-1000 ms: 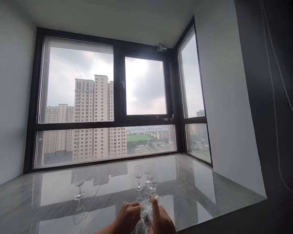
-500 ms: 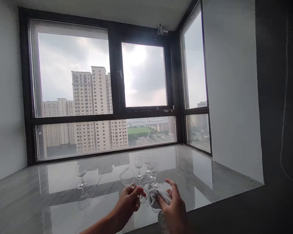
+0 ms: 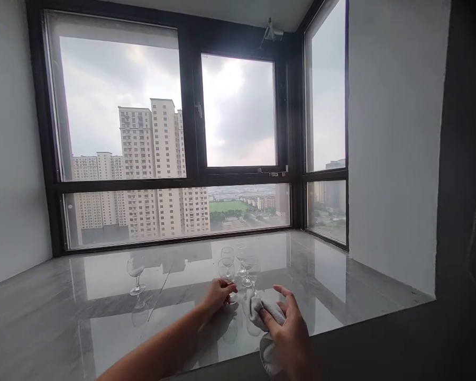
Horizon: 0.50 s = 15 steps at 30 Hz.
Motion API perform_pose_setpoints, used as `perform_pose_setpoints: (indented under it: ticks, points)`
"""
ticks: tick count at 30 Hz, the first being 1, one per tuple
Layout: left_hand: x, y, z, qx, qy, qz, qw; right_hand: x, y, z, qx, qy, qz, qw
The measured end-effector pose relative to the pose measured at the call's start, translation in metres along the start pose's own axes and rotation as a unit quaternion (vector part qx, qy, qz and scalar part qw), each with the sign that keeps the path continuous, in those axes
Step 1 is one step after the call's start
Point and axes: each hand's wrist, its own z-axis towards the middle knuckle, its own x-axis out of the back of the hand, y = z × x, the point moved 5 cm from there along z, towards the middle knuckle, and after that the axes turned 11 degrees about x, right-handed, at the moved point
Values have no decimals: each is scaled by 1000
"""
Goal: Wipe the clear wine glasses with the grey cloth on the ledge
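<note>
The left hand pinches the stem of a clear stemmed wine glass, standing it upright on the glossy grey marble bench beside three like glasses. The right hand, grip closed, bunches a grey cloth. A lone glass stands far left.

We face a black-framed corner window showing pale high-rise towers under grey cloud; plain white walls flank a glossy grey marble sill.
</note>
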Motion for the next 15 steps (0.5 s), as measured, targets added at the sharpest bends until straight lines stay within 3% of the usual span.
perform_pose_setpoints:
  ticks: [5, 9, 15]
  points:
    - [1, -1, 19, -16, 38, 74, 996, 3, 6, 0, 5, 46, -42, 998]
    - [6, 6, 24, -61, 77, 163, 982, -2, 10, -2, 10, 43, -34, 998]
    - [12, 13, 16, -110, 69, 294, 947, -1, 15, -1, 4, 39, -42, 998]
